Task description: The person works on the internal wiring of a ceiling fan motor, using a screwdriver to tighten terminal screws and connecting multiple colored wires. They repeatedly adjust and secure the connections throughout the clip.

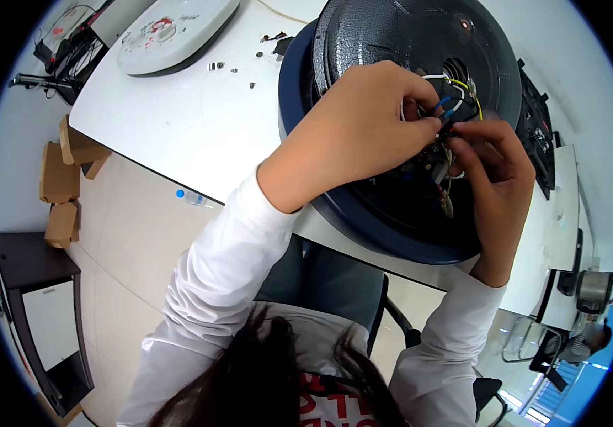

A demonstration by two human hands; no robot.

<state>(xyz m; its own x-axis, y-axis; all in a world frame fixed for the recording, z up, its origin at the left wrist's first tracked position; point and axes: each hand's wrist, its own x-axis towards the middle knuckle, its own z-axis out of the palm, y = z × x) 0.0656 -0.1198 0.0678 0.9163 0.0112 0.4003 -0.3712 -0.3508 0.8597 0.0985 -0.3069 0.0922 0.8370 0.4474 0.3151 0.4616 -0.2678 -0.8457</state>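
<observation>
A round appliance housing with a dark blue rim (377, 228) stands opened at the table edge, its black inner parts (356, 43) showing. Loose wires (478, 103) in white, blue, yellow and black run through it. Over these wires my left hand (370, 117) is closed, thumb and forefinger pinching near a thin wire with blue sleeving. My right hand (498, 160) also pinches, its fingertips almost meeting the left ones at the same dark wire bundle. The exact piece between the fingertips is too small and covered to make out. Further wires with a connector (445, 196) hang below the hands.
On the white table (157, 121) lie several small metal parts (215, 66) and a white lid-like cover (178, 32) at the back left. A black tool case (537, 132) is to the right. Below are a plastic bottle (191, 198) and cardboard boxes (60, 174).
</observation>
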